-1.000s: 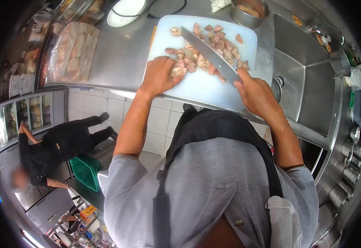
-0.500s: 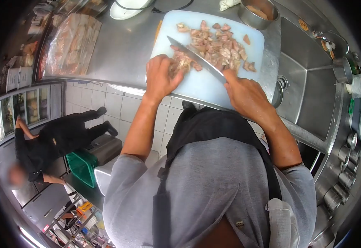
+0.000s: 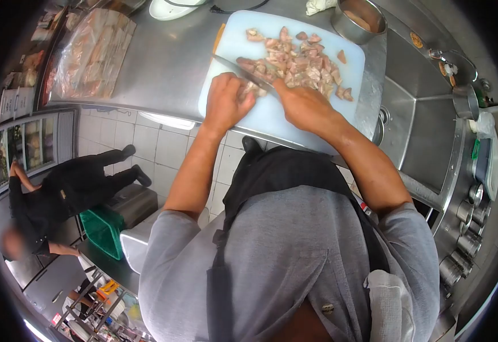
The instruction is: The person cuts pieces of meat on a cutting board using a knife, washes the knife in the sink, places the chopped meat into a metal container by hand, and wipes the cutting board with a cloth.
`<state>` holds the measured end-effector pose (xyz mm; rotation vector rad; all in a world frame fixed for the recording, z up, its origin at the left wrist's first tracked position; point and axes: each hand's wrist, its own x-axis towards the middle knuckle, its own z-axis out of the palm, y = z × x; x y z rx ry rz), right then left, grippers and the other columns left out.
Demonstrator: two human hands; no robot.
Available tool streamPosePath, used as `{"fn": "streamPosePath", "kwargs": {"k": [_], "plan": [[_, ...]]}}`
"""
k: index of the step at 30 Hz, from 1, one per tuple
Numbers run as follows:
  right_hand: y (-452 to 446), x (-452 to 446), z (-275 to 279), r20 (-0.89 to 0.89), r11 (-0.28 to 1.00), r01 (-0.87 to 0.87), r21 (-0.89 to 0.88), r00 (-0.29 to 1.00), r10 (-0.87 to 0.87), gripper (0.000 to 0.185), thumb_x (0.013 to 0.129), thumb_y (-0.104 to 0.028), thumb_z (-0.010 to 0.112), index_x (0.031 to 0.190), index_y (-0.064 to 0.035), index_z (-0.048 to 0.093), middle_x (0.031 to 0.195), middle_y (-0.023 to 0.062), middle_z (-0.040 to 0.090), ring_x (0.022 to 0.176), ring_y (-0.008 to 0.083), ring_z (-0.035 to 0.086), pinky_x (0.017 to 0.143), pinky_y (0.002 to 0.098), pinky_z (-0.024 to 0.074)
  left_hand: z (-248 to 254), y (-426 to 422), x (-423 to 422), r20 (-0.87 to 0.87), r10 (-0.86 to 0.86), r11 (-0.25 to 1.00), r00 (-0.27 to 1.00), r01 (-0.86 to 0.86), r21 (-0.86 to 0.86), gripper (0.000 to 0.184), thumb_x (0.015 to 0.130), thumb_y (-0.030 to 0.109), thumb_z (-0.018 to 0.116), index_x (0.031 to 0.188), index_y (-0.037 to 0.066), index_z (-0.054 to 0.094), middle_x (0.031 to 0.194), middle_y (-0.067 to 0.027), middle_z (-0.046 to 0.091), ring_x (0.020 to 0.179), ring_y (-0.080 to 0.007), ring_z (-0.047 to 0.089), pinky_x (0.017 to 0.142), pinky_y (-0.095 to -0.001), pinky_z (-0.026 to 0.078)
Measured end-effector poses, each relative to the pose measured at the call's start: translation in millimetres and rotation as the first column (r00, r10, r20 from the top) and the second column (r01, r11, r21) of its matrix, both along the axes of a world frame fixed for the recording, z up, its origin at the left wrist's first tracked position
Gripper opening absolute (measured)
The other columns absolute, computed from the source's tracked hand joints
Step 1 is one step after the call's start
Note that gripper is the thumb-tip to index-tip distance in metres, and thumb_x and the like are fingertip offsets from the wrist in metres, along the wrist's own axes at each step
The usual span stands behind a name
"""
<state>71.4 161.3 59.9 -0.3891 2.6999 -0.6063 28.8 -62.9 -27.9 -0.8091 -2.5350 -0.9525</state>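
Note:
Cut pieces of raw meat lie spread over a white cutting board on the steel counter. My right hand is wrapped round the handle of a knife, whose blade points up and left across the board. Close below the blade, my left hand has its fingers curled over a piece of meat at the board's left side. The fingers partly hide that piece. Whether the blade's edge touches the meat, I cannot tell.
A metal pot stands by the board's far right corner. Right of the counter is a steel sink. A plastic-wrapped stack lies on the counter at left. Another person in dark clothes reaches into a glass-fronted fridge.
My right hand and the knife have moved left, so the blade now lies beside my left fingers, its tip past the board's left edge. My left hand stays nearly in place.

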Motion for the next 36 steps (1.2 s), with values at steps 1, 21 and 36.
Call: {"fn": "streamPosePath", "kwargs": {"k": [1,21,36], "plan": [[5.8,3.1,7.0,0.001,1.0,0.003,-0.008,1.0,-0.003,0.031,0.09,0.002,0.051,0.12,0.0032,0.05,0.093,0.0305,0.071,0.084,0.0458,0.072,0.076,0.0564,0.0551,1.8,-0.1,2.2,-0.045,0.017,1.0,0.999,-0.018,-0.001,0.031,0.071,0.012,0.082,0.098,0.006,0.068,0.105,-0.013,0.062,0.099,-0.035,0.058,0.087,-0.0434,0.05],[12.0,1.1,35.4,0.032,0.995,-0.098,-0.037,0.995,0.099,0.033,0.092,0.001,0.05,0.125,-0.0006,0.05,0.092,0.0297,0.069,0.088,0.0481,0.069,0.077,0.0574,0.0513,2.5,1.7,20.6,-0.13,0.142,0.988,0.981,-0.133,0.076,0.028,0.071,0.011,0.079,0.094,0.007,0.064,0.097,-0.0107,0.064,0.096,-0.0335,0.059,0.087,-0.0449,0.048],[4.9,-1.2,43.3,0.07,0.992,-0.108,-0.059,0.991,0.112,0.037,0.091,0.0,0.054,0.127,0.0,0.05,0.093,0.0289,0.07,0.091,0.0487,0.069,0.081,0.0571,0.0515,-2.9,-2.0,32.2,-0.114,0.196,0.974,0.974,-0.18,0.135,0.027,0.071,0.005,0.077,0.095,0.006,0.064,0.103,-0.0119,0.062,0.1,-0.0325,0.057,0.089,-0.043,0.047]]}}
